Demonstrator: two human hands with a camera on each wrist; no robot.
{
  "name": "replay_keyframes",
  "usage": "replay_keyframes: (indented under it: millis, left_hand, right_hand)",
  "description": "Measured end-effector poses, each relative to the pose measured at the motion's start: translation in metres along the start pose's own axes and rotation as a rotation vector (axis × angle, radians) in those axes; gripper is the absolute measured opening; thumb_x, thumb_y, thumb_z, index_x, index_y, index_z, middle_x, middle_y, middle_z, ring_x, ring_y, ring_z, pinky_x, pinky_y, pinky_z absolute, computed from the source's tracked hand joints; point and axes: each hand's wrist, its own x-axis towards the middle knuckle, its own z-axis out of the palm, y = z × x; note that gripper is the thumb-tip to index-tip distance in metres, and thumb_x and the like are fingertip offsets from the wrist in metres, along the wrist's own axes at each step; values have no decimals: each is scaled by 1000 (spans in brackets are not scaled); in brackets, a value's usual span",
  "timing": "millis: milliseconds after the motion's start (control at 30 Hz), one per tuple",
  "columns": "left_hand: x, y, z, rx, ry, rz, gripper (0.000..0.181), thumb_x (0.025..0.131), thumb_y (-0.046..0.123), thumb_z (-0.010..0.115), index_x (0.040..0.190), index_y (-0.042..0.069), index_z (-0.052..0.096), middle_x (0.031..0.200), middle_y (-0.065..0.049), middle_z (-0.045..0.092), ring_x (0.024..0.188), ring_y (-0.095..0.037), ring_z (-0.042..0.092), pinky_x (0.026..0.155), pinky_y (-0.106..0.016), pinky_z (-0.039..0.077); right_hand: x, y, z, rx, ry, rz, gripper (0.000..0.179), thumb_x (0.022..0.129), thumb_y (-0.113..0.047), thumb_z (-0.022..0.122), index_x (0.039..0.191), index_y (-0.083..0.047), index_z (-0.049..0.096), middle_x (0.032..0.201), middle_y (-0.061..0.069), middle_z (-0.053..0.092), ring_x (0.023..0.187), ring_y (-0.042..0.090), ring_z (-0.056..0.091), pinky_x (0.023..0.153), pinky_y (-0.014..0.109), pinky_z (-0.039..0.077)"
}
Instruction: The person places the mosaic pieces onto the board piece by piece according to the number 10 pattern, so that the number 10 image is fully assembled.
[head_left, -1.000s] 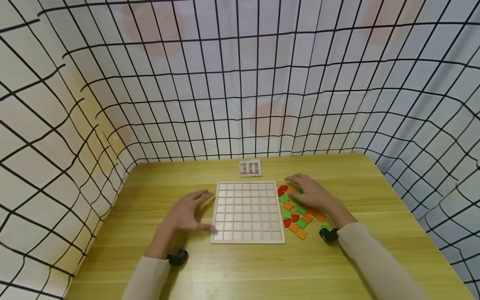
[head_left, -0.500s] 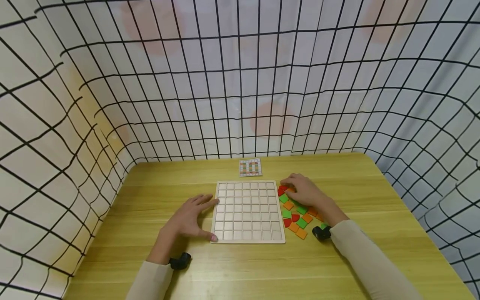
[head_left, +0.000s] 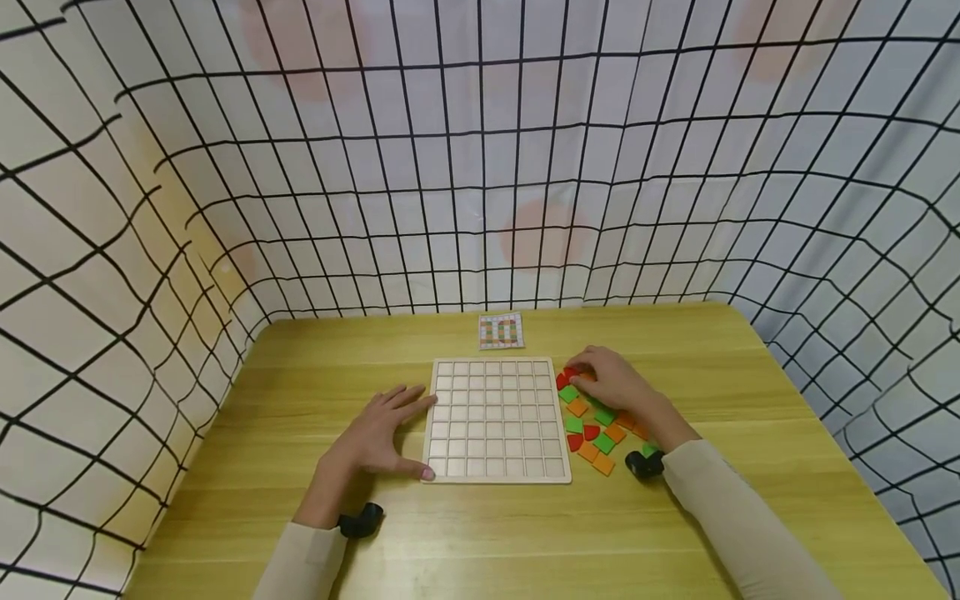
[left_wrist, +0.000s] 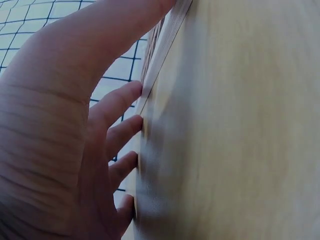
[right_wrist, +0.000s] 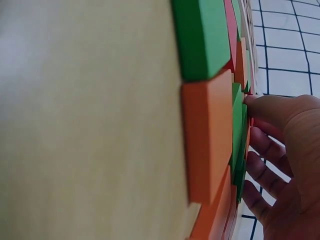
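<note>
A pale wooden board with a grid of shallow square cells lies mid-table. My left hand is spread along its left side. The thumb rests at the near left corner and a fingertip touches the left edge higher up. In the left wrist view, the fingers extend toward the board's edge. To the right of the board, my right hand reaches over the scattered tiles, thumb and index finger pinching a red rounded tile at the pile's far left. The palm hides some tiles. Green tiles show close in the right wrist view.
Several orange tiles, green tiles and red rounded tiles lie flat along the board's right side. A small printed pattern card sits behind the board. White sheeting with black grid lines encloses the table's far side.
My right hand has moved slightly left and its fingers have closed in on the red tile. My left hand has shifted toward the viewer and right, its fingers coming against the board's edge.
</note>
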Motion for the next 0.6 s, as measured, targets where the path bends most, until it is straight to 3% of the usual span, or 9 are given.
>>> replay_keyframes:
  millis: [600]
  left_hand:
    - [2,-2,1,-5,-7,-5,121,61,78,83,161,27,39,170,-7,29,158,-40,20,124,-70,15]
  right_hand:
    - [-6,-4,-5,90,25,76,37,100,-31,69,126,-5,70,111,8,67,99,25,62,89,47,55]
